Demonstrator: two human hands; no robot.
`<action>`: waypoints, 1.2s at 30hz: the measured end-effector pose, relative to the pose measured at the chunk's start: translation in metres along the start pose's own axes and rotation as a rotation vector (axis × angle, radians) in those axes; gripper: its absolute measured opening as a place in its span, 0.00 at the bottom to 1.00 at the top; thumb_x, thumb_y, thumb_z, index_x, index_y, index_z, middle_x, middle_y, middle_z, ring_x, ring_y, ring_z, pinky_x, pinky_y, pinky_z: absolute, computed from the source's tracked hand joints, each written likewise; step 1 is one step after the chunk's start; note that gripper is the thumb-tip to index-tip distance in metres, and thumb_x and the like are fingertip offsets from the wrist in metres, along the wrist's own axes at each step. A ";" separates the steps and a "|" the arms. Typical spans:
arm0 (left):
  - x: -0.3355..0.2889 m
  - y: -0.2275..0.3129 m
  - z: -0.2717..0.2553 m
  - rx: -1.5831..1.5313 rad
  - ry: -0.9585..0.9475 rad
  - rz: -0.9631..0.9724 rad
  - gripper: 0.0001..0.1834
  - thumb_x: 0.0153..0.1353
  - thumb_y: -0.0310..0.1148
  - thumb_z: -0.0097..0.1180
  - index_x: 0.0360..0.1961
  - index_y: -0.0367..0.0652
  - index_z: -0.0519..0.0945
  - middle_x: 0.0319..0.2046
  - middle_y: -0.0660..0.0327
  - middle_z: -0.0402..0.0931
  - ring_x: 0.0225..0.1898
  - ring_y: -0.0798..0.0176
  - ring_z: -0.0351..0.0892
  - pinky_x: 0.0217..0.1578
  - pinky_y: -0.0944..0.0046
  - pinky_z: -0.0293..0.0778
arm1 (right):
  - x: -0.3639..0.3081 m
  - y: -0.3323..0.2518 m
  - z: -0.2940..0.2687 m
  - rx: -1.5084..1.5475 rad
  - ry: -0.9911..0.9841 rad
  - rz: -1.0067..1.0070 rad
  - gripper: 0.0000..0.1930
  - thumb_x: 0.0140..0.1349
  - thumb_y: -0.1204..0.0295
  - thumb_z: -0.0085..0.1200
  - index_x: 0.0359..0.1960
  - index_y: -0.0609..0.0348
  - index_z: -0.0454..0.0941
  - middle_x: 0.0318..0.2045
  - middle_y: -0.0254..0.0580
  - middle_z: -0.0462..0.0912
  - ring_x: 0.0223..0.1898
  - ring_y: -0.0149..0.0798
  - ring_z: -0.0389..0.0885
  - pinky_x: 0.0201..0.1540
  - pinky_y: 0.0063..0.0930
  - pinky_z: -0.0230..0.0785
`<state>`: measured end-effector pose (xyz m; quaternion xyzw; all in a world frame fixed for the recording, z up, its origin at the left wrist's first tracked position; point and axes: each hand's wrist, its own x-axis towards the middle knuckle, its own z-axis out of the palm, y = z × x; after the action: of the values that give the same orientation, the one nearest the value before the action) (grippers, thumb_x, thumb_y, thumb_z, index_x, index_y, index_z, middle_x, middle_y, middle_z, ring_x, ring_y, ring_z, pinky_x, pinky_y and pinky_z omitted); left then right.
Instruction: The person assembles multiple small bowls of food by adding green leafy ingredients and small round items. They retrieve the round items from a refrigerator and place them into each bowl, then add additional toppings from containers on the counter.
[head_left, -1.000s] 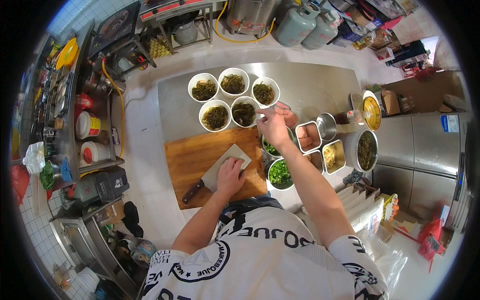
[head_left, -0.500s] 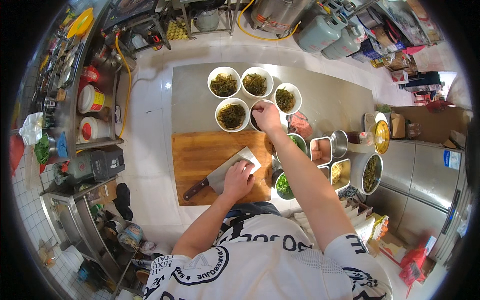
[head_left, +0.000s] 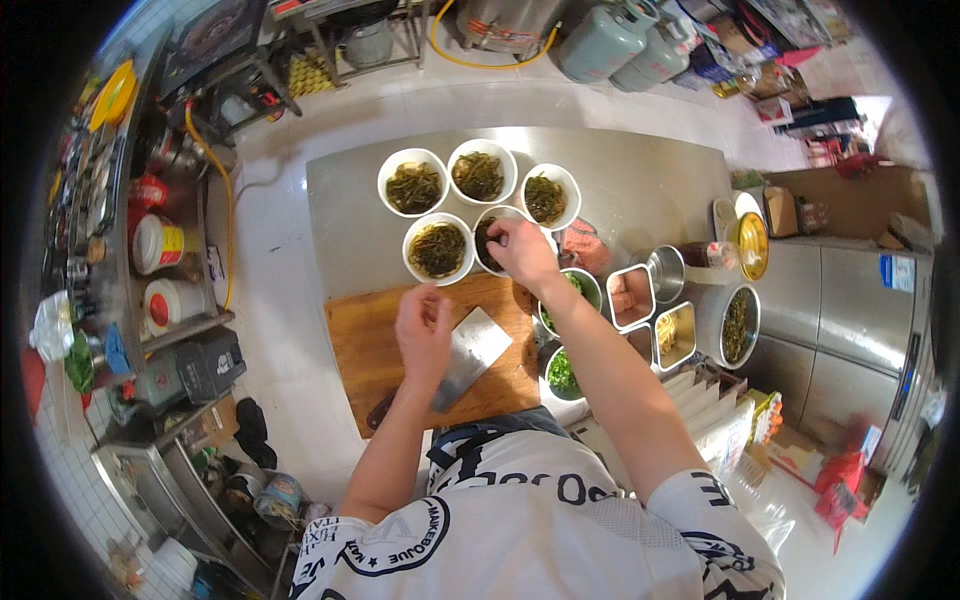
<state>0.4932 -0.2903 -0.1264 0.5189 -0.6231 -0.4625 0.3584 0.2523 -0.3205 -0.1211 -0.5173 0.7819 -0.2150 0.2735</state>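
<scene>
My right hand [head_left: 522, 252] reaches into a white bowl [head_left: 480, 262] in the near row, its fingers pinched on the dark green seaweed strips there. Part of that bowl is hidden by the hand. Above the wooden cutting board [head_left: 365, 325], my left hand [head_left: 424, 330] is raised with bent fingers, blurred; whether it holds anything does not show. A cleaver [head_left: 475, 348] with a dark handle lies on the board beside it. Several more white bowls of seaweed strips stand around, among them one [head_left: 438, 250] just left of my right hand.
Right of the board stand containers of chopped greens [head_left: 563, 375], pink pieces [head_left: 624, 295] and pale yellow strips [head_left: 672, 338]. A larger pot of seaweed [head_left: 740, 325] sits farther right. Pinkish netting [head_left: 585, 245] lies on the steel table [head_left: 640, 170]. A shelf unit [head_left: 185, 330] lines the left side.
My left hand has lifted off the cleaver blade and moved forward and left. My right hand stays at the same bowl, its fingers shifted slightly. The whole view has shifted a little.
</scene>
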 end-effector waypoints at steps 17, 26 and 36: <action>0.075 0.017 0.038 0.417 -0.175 0.254 0.24 0.48 0.32 0.82 0.47 0.42 0.88 0.39 0.60 0.78 0.46 0.49 0.79 0.47 0.48 0.76 | 0.008 0.004 0.039 0.679 -0.100 0.175 0.09 0.62 0.72 0.74 0.38 0.61 0.85 0.28 0.30 0.83 0.29 0.23 0.76 0.32 0.24 0.72; 0.071 0.016 0.032 0.463 -0.055 0.309 0.22 0.47 0.34 0.83 0.44 0.46 0.87 0.36 0.61 0.77 0.42 0.50 0.79 0.43 0.48 0.75 | -0.001 -0.010 0.005 0.633 -0.008 0.084 0.05 0.61 0.75 0.68 0.33 0.63 0.84 0.27 0.35 0.83 0.30 0.28 0.79 0.37 0.30 0.75; 0.020 0.012 0.005 0.423 0.009 0.289 0.22 0.56 0.34 0.78 0.52 0.49 0.86 0.46 0.60 0.78 0.51 0.51 0.78 0.51 0.47 0.71 | -0.030 -0.029 -0.081 -0.003 0.142 -0.207 0.07 0.65 0.72 0.64 0.42 0.57 0.85 0.40 0.47 0.85 0.42 0.56 0.86 0.47 0.48 0.80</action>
<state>0.4802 -0.3079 -0.1169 0.4898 -0.7723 -0.2634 0.3070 0.2287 -0.2993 -0.0358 -0.5791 0.7421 -0.2769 0.1931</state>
